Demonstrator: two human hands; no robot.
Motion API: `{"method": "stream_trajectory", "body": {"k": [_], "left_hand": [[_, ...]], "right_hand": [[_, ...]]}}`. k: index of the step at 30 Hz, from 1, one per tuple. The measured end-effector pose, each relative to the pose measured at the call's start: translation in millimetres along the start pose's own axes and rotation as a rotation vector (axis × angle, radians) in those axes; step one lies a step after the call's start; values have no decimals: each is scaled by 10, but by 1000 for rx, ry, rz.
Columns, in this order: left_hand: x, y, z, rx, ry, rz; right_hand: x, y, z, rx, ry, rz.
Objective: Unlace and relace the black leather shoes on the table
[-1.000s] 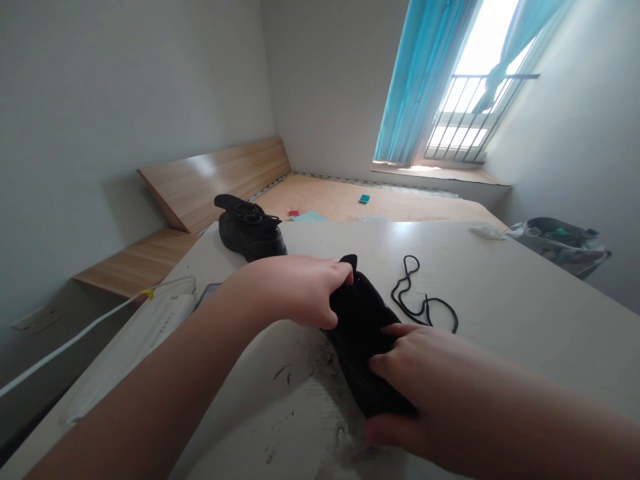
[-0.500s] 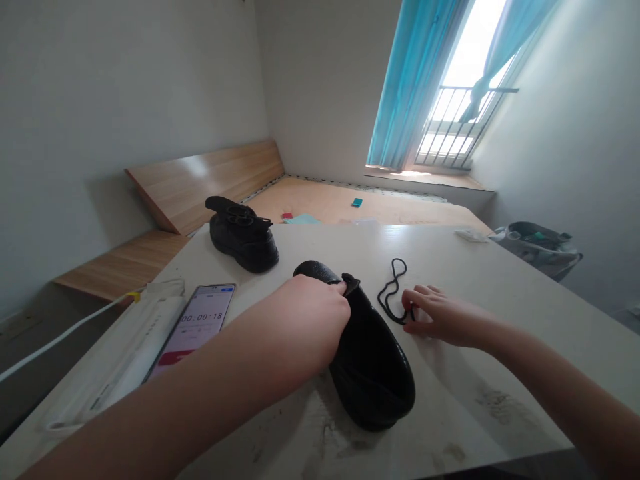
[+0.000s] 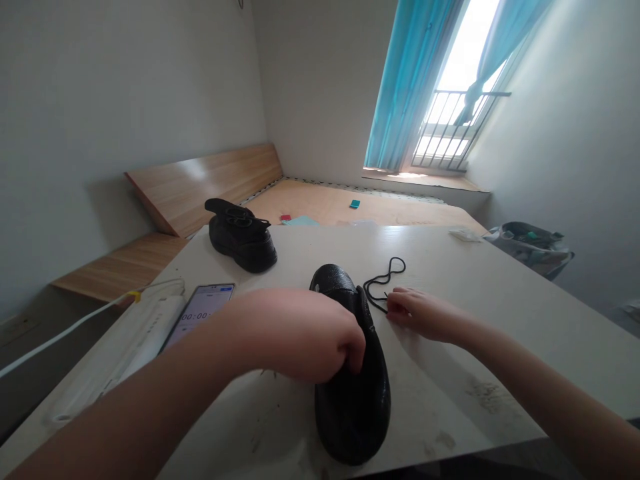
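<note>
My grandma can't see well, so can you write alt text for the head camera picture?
A person's left hand grips a black shoe on a white table while the right hand pinches a loose black lace. Another black shoe and a phone sit to the left.

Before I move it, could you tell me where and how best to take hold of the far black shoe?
I would come down from above and grip the far shoe across its two sides, below the laces. It stands upright on its sole, so the sides look reachable; the raised flap seems a floppier hold.
</note>
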State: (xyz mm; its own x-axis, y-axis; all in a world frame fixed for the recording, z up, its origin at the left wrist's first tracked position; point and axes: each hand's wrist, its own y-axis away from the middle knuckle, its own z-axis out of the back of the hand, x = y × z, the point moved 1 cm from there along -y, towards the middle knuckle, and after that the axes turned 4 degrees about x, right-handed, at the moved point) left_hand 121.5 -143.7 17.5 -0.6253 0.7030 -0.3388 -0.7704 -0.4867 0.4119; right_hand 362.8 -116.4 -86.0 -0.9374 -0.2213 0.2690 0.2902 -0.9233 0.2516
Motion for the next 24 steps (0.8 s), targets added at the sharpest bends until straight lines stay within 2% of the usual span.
{"method": "stream_trajectory", "body": {"k": [1, 2, 5, 7, 9, 11, 13, 16, 18, 19, 21, 23, 24], "left_hand": [[34, 14, 51, 9, 16, -5], [68, 21, 99, -31, 25, 0], [134, -15, 182, -315, 63, 27], [138, -88, 168, -453, 94, -4], [119, -174, 129, -472, 139, -80], [91, -242, 100, -408, 198, -182], [78, -270, 107, -379, 276, -255], [122, -240, 183, -474, 406, -287], [193, -191, 253, -585, 547, -309], [234, -164, 291, -635, 644, -333], [307, -103, 370, -715, 873, -378], [354, -33, 453, -790, 1052, -371], [368, 6, 494, -828, 1109, -349]], "right_hand": [[6, -3, 13, -15, -30, 15], [17, 1, 37, -36, -67, 27], [104, 73, 174, -80, -209, 69], [230, 179, 291, -46, -465, 156], [396, 312, 397, 35, -879, 292], [555, 439, 475, 114, -1163, 386], [656, 539, 531, 153, -1282, 407], [622, 617, 620, 79, -1355, 387], [461, 615, 687, -71, -1275, 365], [345, 596, 713, -147, -1163, 336], [57, 523, 738, -261, -772, 184], [-278, 427, 728, -343, -225, -81], [-449, 383, 712, -380, -129, -170]]}}
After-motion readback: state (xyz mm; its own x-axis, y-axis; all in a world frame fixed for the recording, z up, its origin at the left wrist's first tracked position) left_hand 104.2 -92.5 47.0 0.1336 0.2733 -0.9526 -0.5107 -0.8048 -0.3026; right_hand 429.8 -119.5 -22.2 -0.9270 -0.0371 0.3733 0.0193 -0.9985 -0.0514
